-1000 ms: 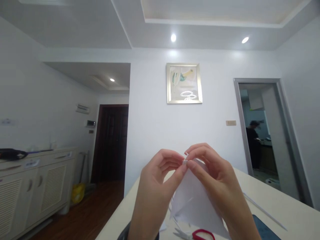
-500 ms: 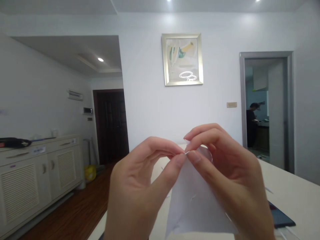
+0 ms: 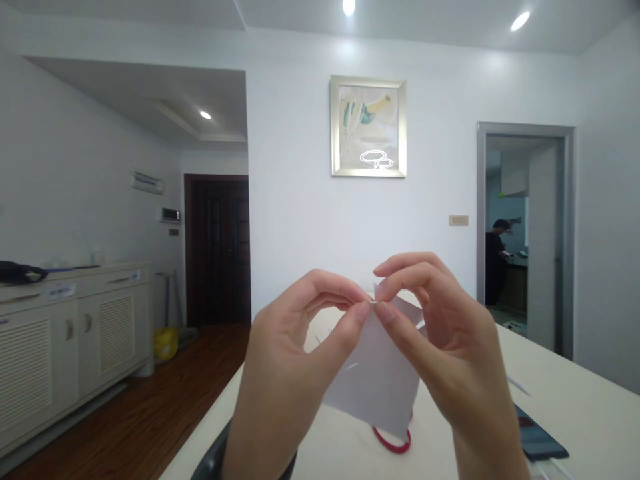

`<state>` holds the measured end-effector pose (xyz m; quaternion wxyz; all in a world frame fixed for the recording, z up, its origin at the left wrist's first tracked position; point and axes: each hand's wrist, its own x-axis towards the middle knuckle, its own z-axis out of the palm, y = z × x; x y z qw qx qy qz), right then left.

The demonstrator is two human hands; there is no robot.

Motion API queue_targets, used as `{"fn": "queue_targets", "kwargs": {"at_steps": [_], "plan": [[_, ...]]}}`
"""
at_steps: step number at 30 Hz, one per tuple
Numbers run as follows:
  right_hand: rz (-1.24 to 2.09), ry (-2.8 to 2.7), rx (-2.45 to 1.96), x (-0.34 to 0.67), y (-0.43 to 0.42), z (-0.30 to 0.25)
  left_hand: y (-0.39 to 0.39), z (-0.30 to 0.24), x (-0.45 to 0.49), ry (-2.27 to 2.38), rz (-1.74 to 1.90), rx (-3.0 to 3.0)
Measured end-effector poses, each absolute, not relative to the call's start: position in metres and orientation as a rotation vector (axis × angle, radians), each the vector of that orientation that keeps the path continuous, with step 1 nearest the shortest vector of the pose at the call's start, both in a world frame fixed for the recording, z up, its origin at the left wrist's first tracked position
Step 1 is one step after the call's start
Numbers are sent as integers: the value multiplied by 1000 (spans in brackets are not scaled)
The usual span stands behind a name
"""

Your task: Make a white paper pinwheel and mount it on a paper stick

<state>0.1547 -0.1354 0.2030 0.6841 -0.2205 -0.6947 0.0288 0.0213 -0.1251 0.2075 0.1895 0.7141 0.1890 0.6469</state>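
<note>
A thin sheet of white paper (image 3: 380, 380) hangs below my fingertips, with a cut-looking slit in its left part. My left hand (image 3: 305, 347) pinches its top edge between thumb and index finger. Right beside that grip, my right hand (image 3: 440, 333) pinches the same edge, thumb below and fingers curled above. A small folded bit of paper shows between the two thumbs. Beneath the sheet's lower edge, a red loop (image 3: 395, 445), like a scissors handle, lies on the white table (image 3: 345, 453); the rest of it is hidden.
A dark phone (image 3: 540, 433) with a white cable lies on the table at the right, near a thin white strip (image 3: 519, 385). To the left stands a louvred cabinet (image 3: 100, 320). A person (image 3: 495, 260) stands beyond the doorway at the right.
My view has shifted slightly. The sheet has swung left and up, uncovering the red loop. Both hands keep their pinch at the top edge and have drawn a little closer in.
</note>
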Motion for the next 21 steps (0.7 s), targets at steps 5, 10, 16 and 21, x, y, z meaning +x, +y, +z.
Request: {"fn": "queue_targets", "kwargs": {"at_steps": [5,10,16,21], "plan": [[42,-1564,-512,153,-146,202,-129,207,16,502,1811,2025],[35,-1586,-559,155,-150,203,-134,209,20,519,1807,2014],[38,-1589,-562,155,-152,204,-134,209,16,563,1803,2050],[43,-1591,-588,154,-154,207,-137,211,16,567,1803,2038]]}}
